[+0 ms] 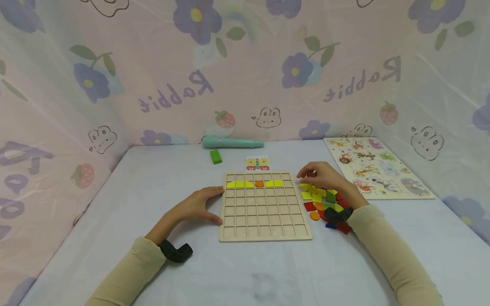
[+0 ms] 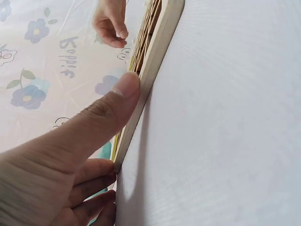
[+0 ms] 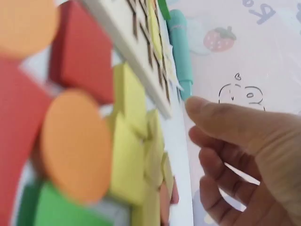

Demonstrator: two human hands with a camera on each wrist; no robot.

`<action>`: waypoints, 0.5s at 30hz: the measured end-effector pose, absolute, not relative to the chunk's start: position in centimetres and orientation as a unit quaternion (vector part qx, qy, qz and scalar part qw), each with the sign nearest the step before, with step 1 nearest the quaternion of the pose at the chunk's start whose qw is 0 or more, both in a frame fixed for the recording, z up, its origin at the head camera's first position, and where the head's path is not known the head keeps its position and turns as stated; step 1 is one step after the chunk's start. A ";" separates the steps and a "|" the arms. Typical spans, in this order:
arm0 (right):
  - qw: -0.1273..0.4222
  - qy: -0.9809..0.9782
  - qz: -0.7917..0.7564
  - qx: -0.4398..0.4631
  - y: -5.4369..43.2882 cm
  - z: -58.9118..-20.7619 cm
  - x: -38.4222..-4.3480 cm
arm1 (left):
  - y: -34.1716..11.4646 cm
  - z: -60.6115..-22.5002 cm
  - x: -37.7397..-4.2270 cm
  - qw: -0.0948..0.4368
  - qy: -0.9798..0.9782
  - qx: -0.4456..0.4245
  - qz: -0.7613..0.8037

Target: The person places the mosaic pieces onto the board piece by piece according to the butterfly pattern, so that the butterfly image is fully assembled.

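A wooden grid board (image 1: 264, 219) lies flat before me. One of its upper rows holds several yellow pieces (image 1: 240, 184) with an orange disc (image 1: 259, 184) among them. My left hand (image 1: 197, 207) rests at the board's left edge, thumb (image 2: 127, 84) and fingertips touching its side. Over the loose colored pieces (image 1: 317, 198) at the board's right hovers my right hand (image 1: 325, 176), near the upper right corner. Its fingers are loosely bent, the thumb (image 3: 200, 106) close to the index finger, and no piece shows between them in the right wrist view.
Behind the board lie a small butterfly pattern card (image 1: 257, 163), a green block (image 1: 216, 157) and a teal pen-shaped object (image 1: 233, 142). An animal picture board (image 1: 383, 170) lies at the back right. Patterned cloth (image 1: 245, 85) hangs around the table.
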State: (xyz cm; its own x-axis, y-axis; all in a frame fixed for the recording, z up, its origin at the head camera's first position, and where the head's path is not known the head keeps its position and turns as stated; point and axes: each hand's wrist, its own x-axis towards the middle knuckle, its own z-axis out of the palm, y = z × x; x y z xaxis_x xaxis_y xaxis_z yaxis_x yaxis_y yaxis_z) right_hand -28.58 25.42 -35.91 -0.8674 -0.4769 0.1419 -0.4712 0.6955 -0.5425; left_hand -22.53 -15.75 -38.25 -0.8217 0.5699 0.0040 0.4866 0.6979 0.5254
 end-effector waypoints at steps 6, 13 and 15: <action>0.014 0.934 -0.260 -0.243 27.5 -36.1 -27.6 | -15.7 -38.3 -22.6 0.085 0.918 0.285 0.261; 0.042 0.943 -0.260 -0.206 28.8 -36.9 -27.4 | -15.7 -38.2 -22.4 0.082 0.919 0.285 0.261; 0.040 0.945 -0.253 -0.202 28.9 -37.1 -27.5 | -15.7 -38.2 -22.4 0.083 0.918 0.284 0.263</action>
